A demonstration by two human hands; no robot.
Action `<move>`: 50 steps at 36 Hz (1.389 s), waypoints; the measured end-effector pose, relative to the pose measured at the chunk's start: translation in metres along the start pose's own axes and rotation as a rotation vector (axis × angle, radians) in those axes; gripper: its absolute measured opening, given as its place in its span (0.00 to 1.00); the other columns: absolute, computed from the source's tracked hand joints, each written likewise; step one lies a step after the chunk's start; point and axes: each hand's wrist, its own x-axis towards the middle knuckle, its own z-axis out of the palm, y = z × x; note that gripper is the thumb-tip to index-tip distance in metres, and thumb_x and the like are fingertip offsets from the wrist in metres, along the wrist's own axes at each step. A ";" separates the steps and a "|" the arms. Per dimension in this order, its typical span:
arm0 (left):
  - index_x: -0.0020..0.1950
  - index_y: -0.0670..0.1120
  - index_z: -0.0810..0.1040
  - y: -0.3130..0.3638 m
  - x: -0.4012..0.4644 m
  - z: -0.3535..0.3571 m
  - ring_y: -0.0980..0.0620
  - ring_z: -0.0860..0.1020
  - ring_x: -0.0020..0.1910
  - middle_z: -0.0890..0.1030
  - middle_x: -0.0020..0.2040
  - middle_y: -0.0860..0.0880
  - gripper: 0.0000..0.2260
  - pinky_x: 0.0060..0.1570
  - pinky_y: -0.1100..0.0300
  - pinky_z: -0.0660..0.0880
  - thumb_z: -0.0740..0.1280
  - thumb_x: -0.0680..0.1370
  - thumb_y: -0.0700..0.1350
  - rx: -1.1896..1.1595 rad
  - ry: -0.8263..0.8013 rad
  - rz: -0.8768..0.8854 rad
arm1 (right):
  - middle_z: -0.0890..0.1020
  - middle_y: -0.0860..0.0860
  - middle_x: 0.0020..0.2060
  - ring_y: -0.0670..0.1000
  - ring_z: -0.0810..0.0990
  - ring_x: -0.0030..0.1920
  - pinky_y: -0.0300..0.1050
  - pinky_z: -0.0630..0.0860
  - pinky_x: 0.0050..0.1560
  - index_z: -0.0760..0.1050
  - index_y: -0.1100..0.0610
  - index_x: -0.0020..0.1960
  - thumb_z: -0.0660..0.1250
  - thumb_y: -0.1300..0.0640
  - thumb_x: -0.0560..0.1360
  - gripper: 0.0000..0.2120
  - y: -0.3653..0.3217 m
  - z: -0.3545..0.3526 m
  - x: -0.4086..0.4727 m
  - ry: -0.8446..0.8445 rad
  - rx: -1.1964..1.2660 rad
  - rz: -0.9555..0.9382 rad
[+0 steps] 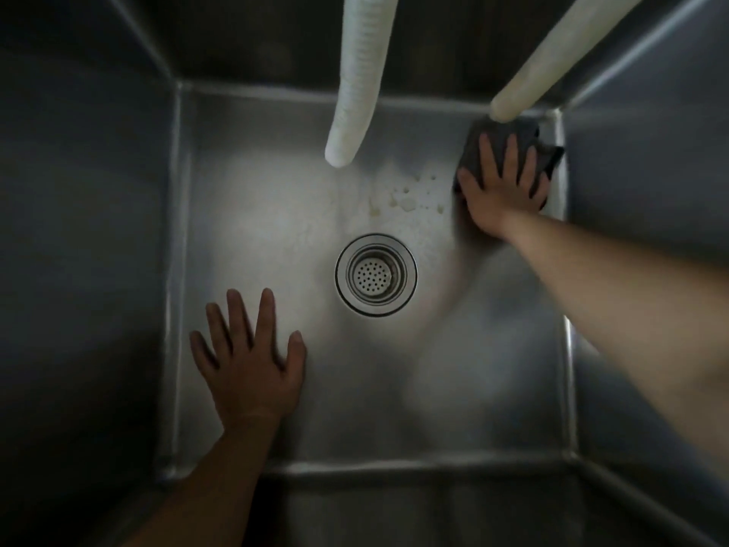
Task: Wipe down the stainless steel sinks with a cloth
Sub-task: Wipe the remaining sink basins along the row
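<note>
Head view, straight down into the sink [118,270]: the right hand [501,191] lies flat with fingers spread, pressing the dark cloth [493,142] onto the basin floor in the far right corner, cloth poking out past the fingertips. The left hand [252,357] is open too, fingers splayed, palm down, holding nothing. Between both sets of fingers sits the drain strainer [376,275]; soap bubbles [410,195] lie just beside the right thumb. Two pale hoses [355,80] hang above.
</note>
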 end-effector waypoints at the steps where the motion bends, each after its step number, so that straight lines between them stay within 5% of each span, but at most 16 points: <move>1: 0.81 0.60 0.47 0.000 0.001 0.001 0.43 0.45 0.81 0.47 0.83 0.49 0.33 0.77 0.41 0.41 0.51 0.78 0.65 -0.001 0.007 0.001 | 0.38 0.46 0.80 0.56 0.35 0.79 0.62 0.36 0.75 0.35 0.33 0.76 0.39 0.30 0.75 0.32 -0.011 -0.005 0.013 -0.004 0.025 0.025; 6: 0.81 0.60 0.48 0.000 0.001 0.002 0.42 0.45 0.81 0.47 0.83 0.48 0.33 0.76 0.40 0.41 0.51 0.77 0.64 -0.013 0.022 0.011 | 0.39 0.49 0.80 0.58 0.36 0.79 0.63 0.36 0.75 0.36 0.35 0.77 0.40 0.31 0.76 0.32 -0.029 -0.005 0.017 0.023 0.034 -0.004; 10: 0.81 0.59 0.49 0.001 0.001 0.001 0.41 0.46 0.81 0.48 0.83 0.47 0.33 0.76 0.37 0.44 0.52 0.77 0.64 -0.025 0.021 0.012 | 0.42 0.50 0.81 0.59 0.39 0.80 0.63 0.39 0.75 0.37 0.34 0.77 0.42 0.31 0.78 0.30 -0.012 0.024 -0.047 0.050 -0.081 -0.321; 15: 0.81 0.59 0.49 0.001 0.000 0.000 0.42 0.44 0.81 0.47 0.83 0.48 0.33 0.76 0.37 0.44 0.52 0.77 0.64 -0.030 0.012 0.013 | 0.52 0.54 0.81 0.63 0.49 0.80 0.66 0.51 0.74 0.51 0.39 0.80 0.52 0.34 0.79 0.31 0.026 0.081 -0.164 0.093 -0.237 -0.824; 20: 0.81 0.59 0.50 0.002 0.001 -0.001 0.41 0.46 0.81 0.48 0.83 0.47 0.33 0.76 0.37 0.44 0.53 0.77 0.64 -0.030 0.019 0.012 | 0.55 0.49 0.80 0.59 0.50 0.80 0.63 0.52 0.75 0.54 0.38 0.79 0.50 0.34 0.80 0.29 0.034 0.072 -0.154 0.054 -0.279 -0.999; 22: 0.81 0.59 0.50 0.002 0.001 -0.001 0.41 0.46 0.81 0.48 0.83 0.47 0.33 0.76 0.37 0.44 0.52 0.77 0.64 -0.022 0.023 0.016 | 0.56 0.49 0.80 0.58 0.50 0.80 0.64 0.53 0.75 0.55 0.40 0.79 0.49 0.35 0.80 0.29 0.022 0.055 -0.123 0.061 -0.258 -0.883; 26: 0.81 0.58 0.52 0.001 0.000 0.003 0.40 0.47 0.81 0.50 0.83 0.47 0.33 0.76 0.38 0.43 0.54 0.77 0.63 -0.017 0.077 0.030 | 0.46 0.47 0.81 0.55 0.42 0.80 0.62 0.41 0.77 0.43 0.37 0.79 0.43 0.34 0.79 0.30 -0.023 0.018 -0.032 0.140 -0.004 -0.246; 29: 0.81 0.58 0.52 0.000 0.002 0.007 0.40 0.47 0.81 0.50 0.83 0.46 0.33 0.77 0.38 0.43 0.54 0.77 0.63 -0.002 0.099 0.034 | 0.43 0.50 0.81 0.57 0.38 0.80 0.63 0.38 0.76 0.37 0.38 0.79 0.39 0.32 0.77 0.33 -0.060 0.000 0.018 0.115 0.104 0.008; 33: 0.81 0.58 0.51 0.002 0.004 0.005 0.40 0.46 0.81 0.49 0.83 0.47 0.33 0.76 0.39 0.42 0.54 0.77 0.63 -0.001 0.075 0.031 | 0.42 0.51 0.81 0.59 0.38 0.80 0.64 0.38 0.75 0.38 0.38 0.79 0.38 0.31 0.76 0.33 -0.081 0.008 0.011 0.144 0.058 -0.047; 39: 0.82 0.58 0.50 0.002 0.002 0.002 0.41 0.45 0.81 0.47 0.83 0.47 0.33 0.76 0.37 0.43 0.52 0.78 0.64 -0.012 0.035 0.016 | 0.48 0.51 0.81 0.60 0.43 0.80 0.65 0.47 0.75 0.41 0.37 0.79 0.46 0.32 0.79 0.31 -0.050 0.044 -0.074 0.094 -0.199 -0.735; 42: 0.82 0.58 0.50 0.003 0.002 0.001 0.41 0.45 0.81 0.48 0.83 0.46 0.33 0.76 0.37 0.43 0.52 0.78 0.64 -0.012 0.033 0.025 | 0.52 0.50 0.81 0.59 0.46 0.80 0.62 0.50 0.75 0.47 0.38 0.80 0.45 0.34 0.80 0.29 -0.025 0.044 -0.081 0.073 -0.276 -0.885; 45: 0.82 0.57 0.51 0.003 0.003 0.002 0.40 0.45 0.81 0.48 0.83 0.46 0.33 0.76 0.36 0.44 0.53 0.78 0.64 -0.011 0.047 0.032 | 0.53 0.49 0.81 0.56 0.48 0.80 0.57 0.48 0.75 0.47 0.37 0.79 0.43 0.36 0.81 0.27 -0.027 0.030 -0.056 0.098 -0.242 -0.776; 50: 0.82 0.57 0.49 0.002 0.004 0.004 0.40 0.45 0.81 0.48 0.83 0.46 0.34 0.76 0.36 0.44 0.54 0.78 0.64 -0.009 0.060 0.037 | 0.46 0.49 0.81 0.56 0.39 0.80 0.60 0.39 0.76 0.47 0.39 0.80 0.42 0.36 0.79 0.29 -0.088 0.013 -0.012 0.150 0.000 -0.187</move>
